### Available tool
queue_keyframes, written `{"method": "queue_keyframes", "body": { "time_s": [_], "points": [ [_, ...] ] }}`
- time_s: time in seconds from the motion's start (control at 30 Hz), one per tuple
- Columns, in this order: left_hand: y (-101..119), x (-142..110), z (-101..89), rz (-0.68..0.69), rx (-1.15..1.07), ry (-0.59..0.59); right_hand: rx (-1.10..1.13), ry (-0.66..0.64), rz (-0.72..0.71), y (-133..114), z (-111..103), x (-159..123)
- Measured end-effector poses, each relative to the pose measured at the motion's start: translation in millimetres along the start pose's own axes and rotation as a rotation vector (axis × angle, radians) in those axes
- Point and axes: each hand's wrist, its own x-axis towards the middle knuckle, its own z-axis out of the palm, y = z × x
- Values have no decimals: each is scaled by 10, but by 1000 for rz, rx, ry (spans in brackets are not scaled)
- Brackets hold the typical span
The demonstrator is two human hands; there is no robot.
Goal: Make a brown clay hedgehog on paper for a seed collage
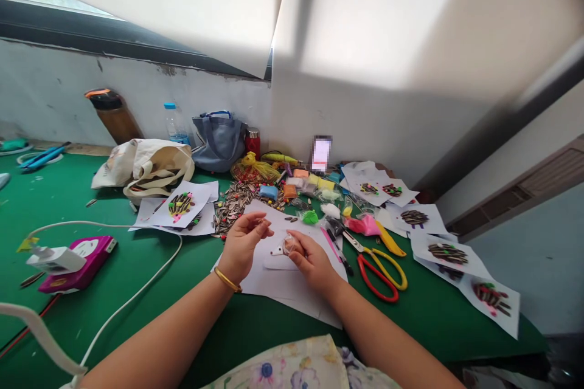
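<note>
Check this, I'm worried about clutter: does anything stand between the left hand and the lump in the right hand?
Nothing visible does. The left hand and right hand are close, the lump held at the right fingers; only white paper lies below the gap.

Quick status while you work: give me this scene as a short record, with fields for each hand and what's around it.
left hand: raised over the white paper sheet, fingertips pinched, anything held unclear
right hand: holding a small translucent piece
nearby: red-and-yellow scissors, sunflower seeds
surface: green tabletop
</note>
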Motion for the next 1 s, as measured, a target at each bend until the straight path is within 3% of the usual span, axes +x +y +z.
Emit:
{"method": "queue_keyframes", "body": {
  "time_s": [0.2,0.37,0.43,0.53,0.7,0.83,1.0],
  "points": [
    [-8,-17,39,-215,-34,-54,-167,117,-35,94,-74,58],
    [19,-31,52,-333,-120,-65,-588,311,72,211,-525,333],
    [13,-38,45,-361,-133,-59,-770,324,150,271,-684,430],
    [-5,-45,21,-368,-135,-69,-886,290,154,338,-766,486],
    [-15,-48,13,-376,-172,-69,-777,412,-59,195,-577,371],
    [-23,-83,61,-409,-199,-89,-574,212,-252,-77,-270,222],
    [-54,-147,107,-386,-132,-138,-362,153,-230,-234,28,120]
  ]
}}
